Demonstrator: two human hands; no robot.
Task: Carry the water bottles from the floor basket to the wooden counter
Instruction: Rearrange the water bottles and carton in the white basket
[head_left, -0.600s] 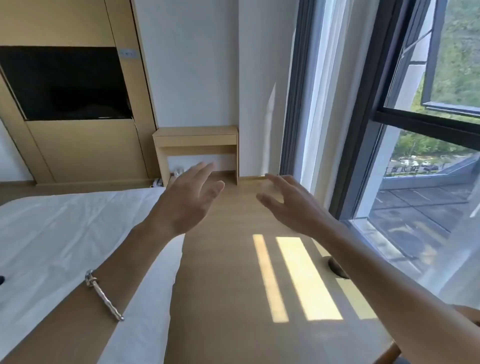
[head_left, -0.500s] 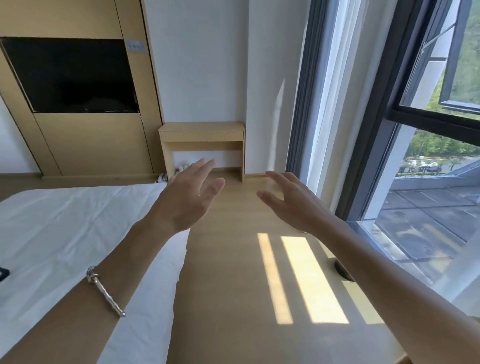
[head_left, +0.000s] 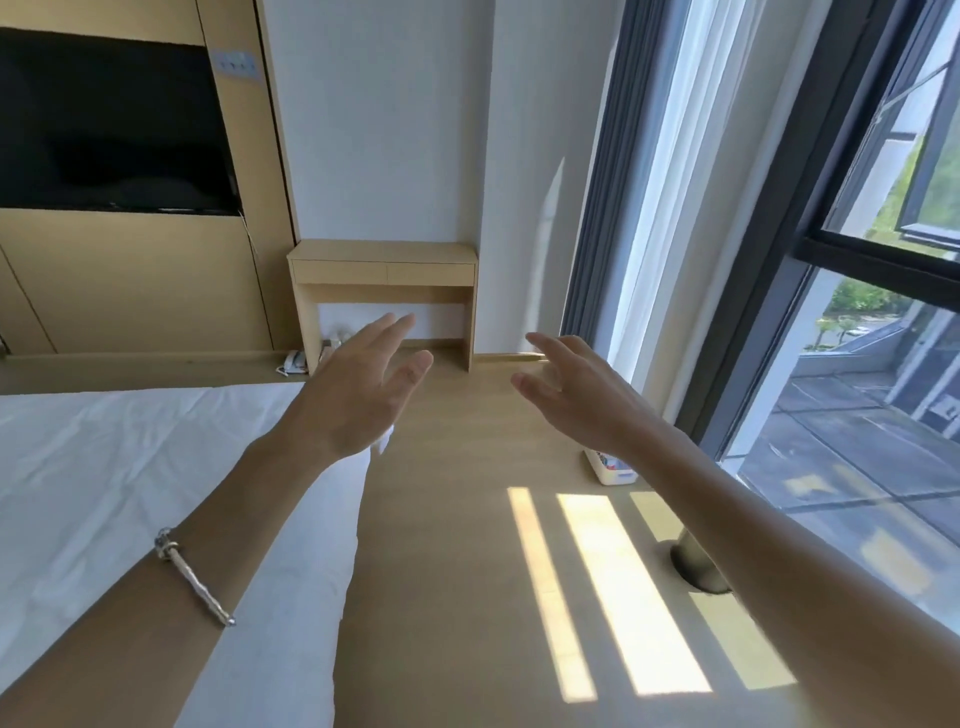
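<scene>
A white basket (head_left: 609, 469) sits on the floor by the window, partly hidden behind the right forearm; its contents are unclear. Left hand (head_left: 353, 400) and right hand (head_left: 582, 400) hover spread and empty before the far wooden tabletop (head_left: 382, 253)

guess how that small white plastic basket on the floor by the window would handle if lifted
The small white plastic basket looks light and fairly stiff. It sits low, so probably will not tip. The right forearm hides most of it, so its load is unclear.
</scene>
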